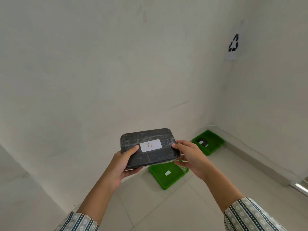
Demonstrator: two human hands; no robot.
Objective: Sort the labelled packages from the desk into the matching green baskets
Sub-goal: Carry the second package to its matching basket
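I hold a flat black package (pixel 155 155) wrapped in tape, with a white label reading B on its top. My left hand (pixel 124 165) grips its left end and my right hand (pixel 191 157) grips its right end. Below it on the floor lies a green basket (pixel 173 182) with a small white tag inside; the package hides its far edge. A second green basket (pixel 214 147) sits further back in the corner and holds a dark package with white labels.
Both baskets rest on a pale tiled floor against a white wall. A paper sign with a black recycling symbol (pixel 234 43) hangs on the right wall. A thin cable runs along the skirting at the right.
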